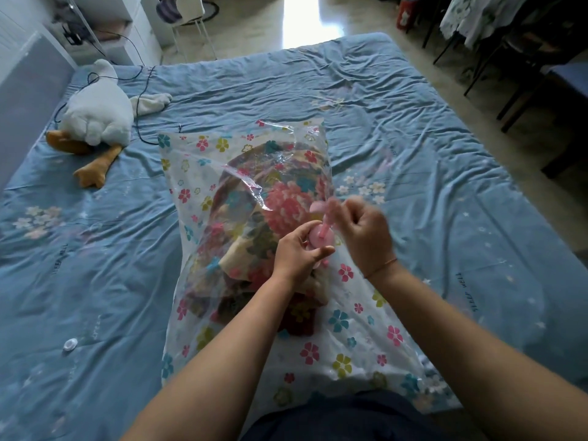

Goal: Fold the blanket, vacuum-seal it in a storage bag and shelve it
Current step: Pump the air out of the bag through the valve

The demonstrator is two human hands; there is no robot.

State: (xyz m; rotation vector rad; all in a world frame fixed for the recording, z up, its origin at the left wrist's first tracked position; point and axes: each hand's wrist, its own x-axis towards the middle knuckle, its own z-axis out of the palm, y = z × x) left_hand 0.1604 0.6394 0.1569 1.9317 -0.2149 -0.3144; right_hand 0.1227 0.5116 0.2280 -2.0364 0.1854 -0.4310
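In the head view, a bed [413, 138] with a wrinkled blue sheet fills most of the frame. A plush goose [95, 113] lies on it at the upper left, with a thin black cable [144, 87] trailing across the sheet just beside it. At the lower left a small round white cap [68, 344] sits alone on the sheet, well apart from everything else. Beyond the bed's far edge a white chair [191, 14] stands at the top centre, and dark chairs [525, 74] stand along the upper right on a pale floor.

The storage bag [350, 345], clear plastic printed with small flowers, lies lengthwise down the centre of the bed. The folded floral blanket [280, 205] is inside it, and the bag's loose film is crumpled over the top.

Both hands meet over the middle of the bag, on top of the blanket. The left hand [297, 256] grips a round pink valve [322, 240] on the bag, fingers and thumb curled around its rim. A short pink stem [324, 229] rises from the valve. The right hand [366, 232] is just beside it to the right with fingers curled. Its fingertips are blurred near the stem's top, so it cannot be told whether it holds anything. A thin red cord [383, 265] circles that wrist.
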